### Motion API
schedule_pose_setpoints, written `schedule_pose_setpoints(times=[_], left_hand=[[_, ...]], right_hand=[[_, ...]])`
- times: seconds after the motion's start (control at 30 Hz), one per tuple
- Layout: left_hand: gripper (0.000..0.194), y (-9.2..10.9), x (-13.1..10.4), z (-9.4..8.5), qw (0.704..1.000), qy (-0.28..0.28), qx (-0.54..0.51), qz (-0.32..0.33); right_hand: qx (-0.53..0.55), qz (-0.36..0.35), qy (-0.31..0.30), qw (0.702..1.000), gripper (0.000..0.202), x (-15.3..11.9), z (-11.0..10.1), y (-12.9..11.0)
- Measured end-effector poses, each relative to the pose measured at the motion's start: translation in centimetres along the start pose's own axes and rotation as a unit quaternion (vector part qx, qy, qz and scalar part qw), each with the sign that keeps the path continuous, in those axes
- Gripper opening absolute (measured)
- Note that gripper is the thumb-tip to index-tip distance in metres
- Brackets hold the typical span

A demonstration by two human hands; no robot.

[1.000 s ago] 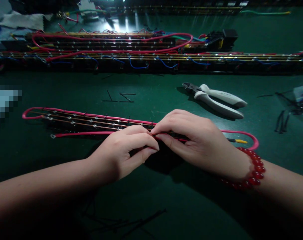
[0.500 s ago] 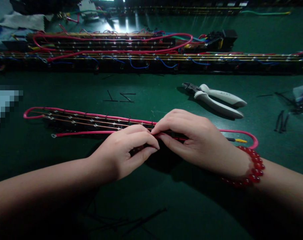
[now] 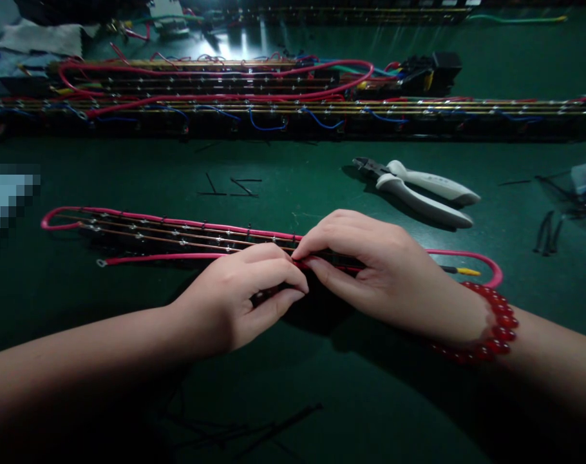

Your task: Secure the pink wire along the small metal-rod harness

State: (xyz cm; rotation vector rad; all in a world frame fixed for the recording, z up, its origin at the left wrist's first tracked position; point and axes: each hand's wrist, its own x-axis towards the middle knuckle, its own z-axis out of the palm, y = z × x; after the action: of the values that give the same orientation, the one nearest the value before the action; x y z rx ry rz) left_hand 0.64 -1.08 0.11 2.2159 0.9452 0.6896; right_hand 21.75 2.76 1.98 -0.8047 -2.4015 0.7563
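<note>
Strip assembly (image 3: 177,235): a long dark strip with copper rails and a pink wire (image 3: 187,223) looped around it lay flat toward the near edge of the tabletop (image 3: 293,386).
Left hand (image 3: 239,293): its fingers were curled shut, pinching the strip's middle.
Right hand (image 3: 384,270): its fingers were closed on the pink wire, tip to tip with the left.
Handling: it looked light, thin and bendy, the solder points likely fragile; best supported at the middle.
Nearby: white-handled cutters (image 3: 418,190) lay behind, apart.
</note>
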Motion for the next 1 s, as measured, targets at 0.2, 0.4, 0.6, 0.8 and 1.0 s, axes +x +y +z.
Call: schedule_pose_setpoints(times=[0.2, 0.4, 0.6, 0.8, 1.0], left_hand=[[0.011, -0.06, 0.14, 0.06, 1.000, -0.004, -0.002, 0.001], [0.011, -0.04, 0.08, 0.05, 1.000, -0.002, -0.003, 0.005], [0.010, -0.30, 0.23, 0.00, 1.000, -0.012, 0.001, 0.014], [0.010, -0.44, 0.26, -0.04, 1.000, -0.016, 0.013, 0.013], [0.010, -0.33, 0.13, -0.10, 1.000, -0.018, 0.019, 0.015]], right_hand=[[0.001, 0.004, -0.002, 1.000, 0.014, -0.06, -0.08, -0.10], [-0.004, -0.005, -0.006, 1.000, 0.014, 0.06, -0.02, -0.09], [-0.018, -0.025, 0.000, 1.000, 0.014, -0.01, 0.13, 0.06], [-0.029, -0.030, 0.003, 0.999, 0.016, -0.08, 0.17, 0.09], [-0.021, -0.022, 0.000, 1.000, 0.017, -0.06, 0.08, 0.04]])
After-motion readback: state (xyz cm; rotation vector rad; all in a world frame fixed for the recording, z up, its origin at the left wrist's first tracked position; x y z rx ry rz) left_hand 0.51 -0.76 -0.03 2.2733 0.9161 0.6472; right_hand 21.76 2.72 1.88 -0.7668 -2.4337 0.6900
